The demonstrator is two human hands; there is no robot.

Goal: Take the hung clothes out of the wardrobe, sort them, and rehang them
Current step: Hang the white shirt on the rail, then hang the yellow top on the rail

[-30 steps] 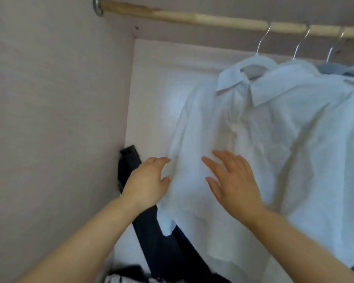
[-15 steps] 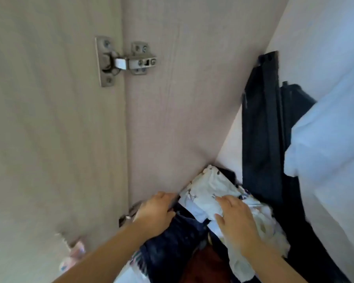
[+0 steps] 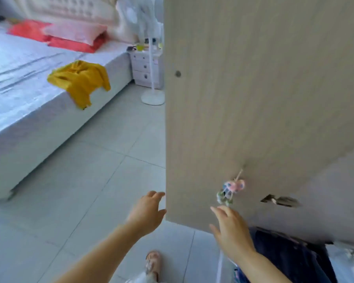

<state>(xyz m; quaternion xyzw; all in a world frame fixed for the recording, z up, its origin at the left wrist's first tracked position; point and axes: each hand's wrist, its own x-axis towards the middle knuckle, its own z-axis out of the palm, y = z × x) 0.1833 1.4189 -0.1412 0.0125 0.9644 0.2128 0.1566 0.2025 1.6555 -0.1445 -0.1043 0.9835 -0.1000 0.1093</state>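
Observation:
The open wardrobe door [image 3: 243, 88] fills the right half of the view. My left hand [image 3: 147, 213] hovers by the door's outer edge, fingers loosely spread, holding nothing. My right hand [image 3: 231, 229] is in front of the door's lower part, fingers spread and empty, just below a small pink and green charm [image 3: 232, 189] hanging on the door. A dark blue garment [image 3: 290, 260] lies at the bottom right beside a pale one [image 3: 352, 260]. A yellow garment [image 3: 80, 80] lies crumpled on the bed [image 3: 18, 103] at the left. The hanging rail and the shirts are out of view.
Grey tiled floor [image 3: 94, 180] spreads between the bed and the wardrobe. A white standing fan [image 3: 152, 97] and a white nightstand [image 3: 145, 66] stand behind the door's edge. Pink and red pillows [image 3: 70, 35] lie at the bed's head. My sandalled foot [image 3: 152, 262] shows below.
My view swung left and out of the wardrobe, from the hung white shirts, past the clothes pile on its floor, to the bedroom. Both hands left the clothes and are empty.

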